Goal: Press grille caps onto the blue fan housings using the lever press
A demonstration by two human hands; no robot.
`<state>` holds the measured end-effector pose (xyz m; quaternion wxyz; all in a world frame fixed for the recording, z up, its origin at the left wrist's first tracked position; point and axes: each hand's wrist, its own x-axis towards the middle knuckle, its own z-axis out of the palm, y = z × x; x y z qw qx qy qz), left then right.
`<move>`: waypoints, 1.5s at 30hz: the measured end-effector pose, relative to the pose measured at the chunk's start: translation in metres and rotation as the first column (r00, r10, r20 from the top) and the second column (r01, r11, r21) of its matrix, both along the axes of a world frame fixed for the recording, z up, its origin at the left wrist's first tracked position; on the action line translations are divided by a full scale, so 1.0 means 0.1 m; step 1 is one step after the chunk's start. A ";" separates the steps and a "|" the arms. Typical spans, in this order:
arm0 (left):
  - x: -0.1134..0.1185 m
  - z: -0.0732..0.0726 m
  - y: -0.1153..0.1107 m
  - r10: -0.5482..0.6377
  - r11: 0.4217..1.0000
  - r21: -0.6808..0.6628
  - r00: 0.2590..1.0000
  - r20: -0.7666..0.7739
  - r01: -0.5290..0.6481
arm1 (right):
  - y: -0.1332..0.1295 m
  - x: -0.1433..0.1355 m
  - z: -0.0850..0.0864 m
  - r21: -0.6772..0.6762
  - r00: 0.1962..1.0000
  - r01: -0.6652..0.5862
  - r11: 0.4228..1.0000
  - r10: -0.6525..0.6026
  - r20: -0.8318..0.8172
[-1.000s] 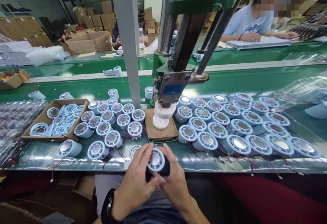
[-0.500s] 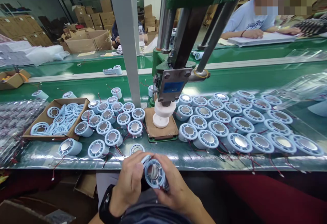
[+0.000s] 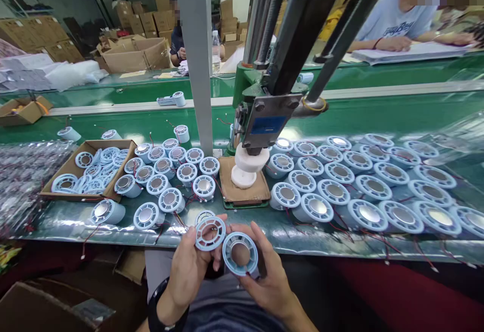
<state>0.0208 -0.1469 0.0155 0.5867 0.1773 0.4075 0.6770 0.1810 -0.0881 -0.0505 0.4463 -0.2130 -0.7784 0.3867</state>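
Note:
My left hand [image 3: 186, 270] pinches a light blue slotted ring [image 3: 209, 246] between thumb and fingers, its hole facing me. Closed around the side of a light blue cylindrical housing [image 3: 241, 254] is my right hand [image 3: 270, 277]. That housing has a slotted rim and a round metallic centre turned up toward me. Ring and housing are side by side, just off the table's front edge. Another blue part [image 3: 204, 215] shows partly behind the ring. Beyond my hands is a press with a white round pressing head [image 3: 251, 158] over a white round seat [image 3: 243, 177].
Similar blue housings with thin wires stand left [image 3: 171, 200] and right [image 3: 316, 207] of the press. A cardboard box [image 3: 124, 170] holds many blue rings. A grey post [image 3: 196, 69] rises behind. Two people sit across the green table [image 3: 151, 120]; clear plastic packaging [image 3: 457, 130] lies far right.
The ring and housing, held close together before, are now apart, with the ring tilted to face me. My right hand has shifted slightly right, and the camera view has turned a little.

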 end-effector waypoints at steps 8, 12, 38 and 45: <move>0.01 0.05 0.04 -0.009 1.000 0.003 0.992 0.123 0.009 | 0.02 -0.03 0.09 0.001 0.999 0.010 1.000 -0.010 -0.037; 0.00 0.05 0.04 -0.022 1.000 0.004 0.989 0.145 0.022 | 0.01 -0.04 0.07 -0.007 0.999 0.020 1.000 -0.020 -0.038; -0.04 0.02 0.05 -0.040 0.999 0.015 0.980 0.194 0.038 | 0.00 -0.08 0.06 -0.115 0.994 -0.007 0.993 -0.005 -0.106; -0.05 0.01 0.06 -0.039 0.999 -0.002 0.974 0.222 0.040 | 0.00 -0.08 0.05 -0.107 0.995 -0.004 0.994 -0.007 -0.102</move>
